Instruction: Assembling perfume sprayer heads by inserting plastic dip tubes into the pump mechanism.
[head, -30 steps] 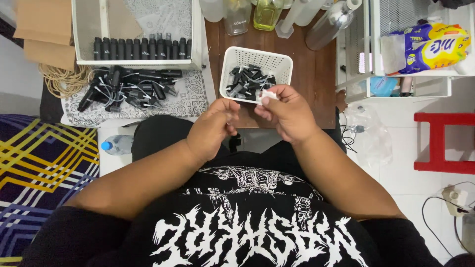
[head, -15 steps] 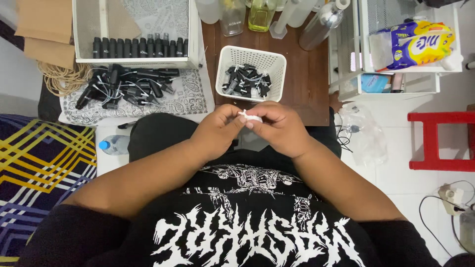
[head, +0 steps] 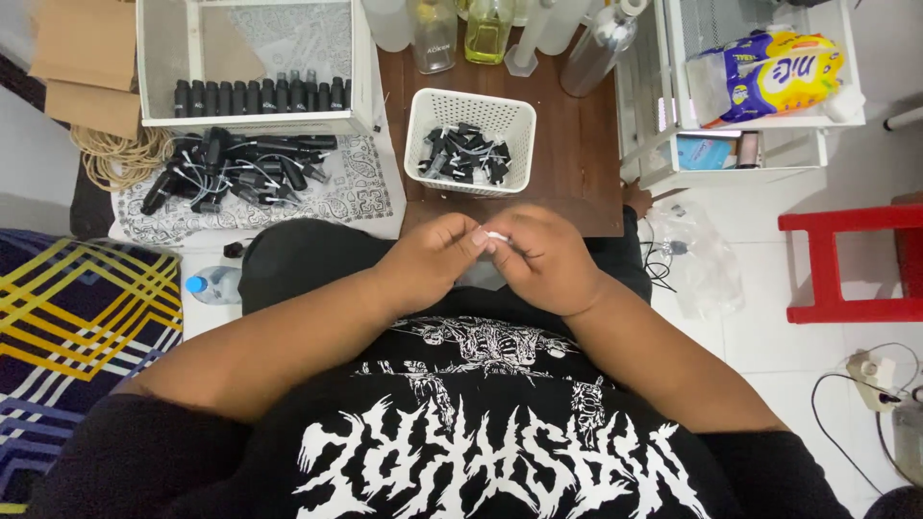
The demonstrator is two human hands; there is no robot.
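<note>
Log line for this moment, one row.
left hand: pinching small white piece | right hand: pinching same piece | white basket: ahead, holds black parts

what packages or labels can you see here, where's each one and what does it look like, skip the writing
Soft bag: in the white rack, upper right; yellow, blue and purple.
Small box: rack shelf below the bag; flat, light blue.
Clear bottle: top centre of the wooden table; small pale label.
Cardboard pieces: top left; plain brown.

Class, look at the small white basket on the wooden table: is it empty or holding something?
Holding something: small black parts lie piled inside the white basket.
</note>
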